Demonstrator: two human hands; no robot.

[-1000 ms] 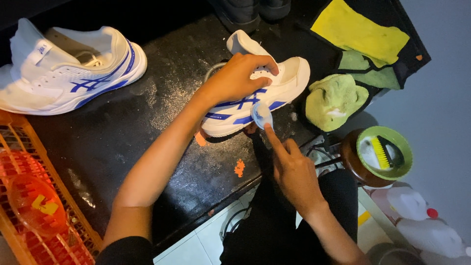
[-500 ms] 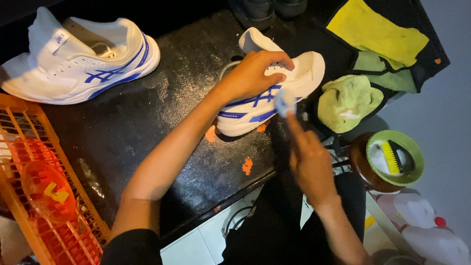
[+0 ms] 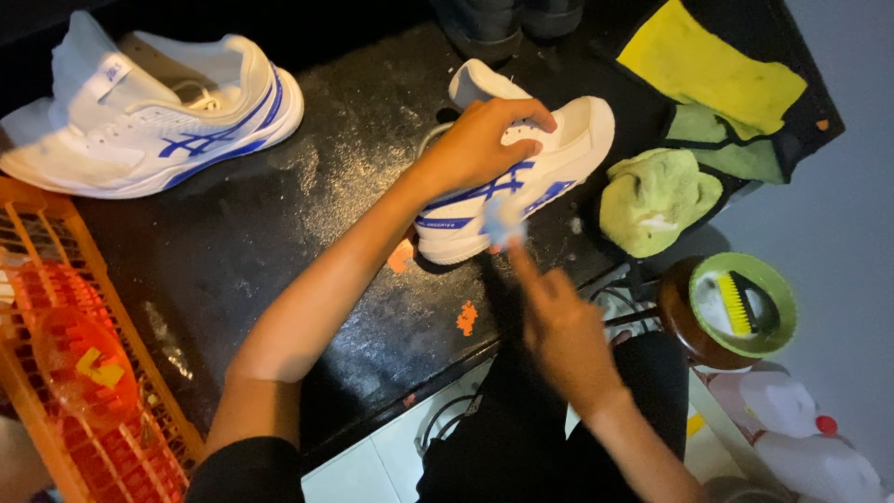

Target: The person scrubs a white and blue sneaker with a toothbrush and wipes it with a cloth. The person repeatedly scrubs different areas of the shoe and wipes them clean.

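- Your left hand (image 3: 484, 140) lies over the top of the white shoe with blue stripes (image 3: 559, 158), fingers curled down over its upper and closed on it, pinning it to the dark, wet counter (image 3: 279, 242).
- Your right hand (image 3: 559, 326) is just below that shoe, blurred, with a small pale-blue object (image 3: 501, 220) at its fingertips pressed to the shoe's side; the fingers look pinched on it, though the blur hides how tightly.
- Taking that shoe as your landmark: a second white shoe with blue stripes (image 3: 158, 121) lies well apart to its left, on the same counter.
- Just right of the shoe sits a crumpled light-green cloth (image 3: 656, 196); above that cloth a yellow cloth (image 3: 712, 74) lies flat on dark fabric.
- Lower right of the shoe, off the counter, a green bowl (image 3: 773, 284) holds a yellow-bristled brush (image 3: 740, 303).
- Far left and below the shoe, an orange plastic rack (image 3: 65, 373) stands at the counter's edge.
- Small orange flecks (image 3: 466, 319) dot the counter just below the shoe.
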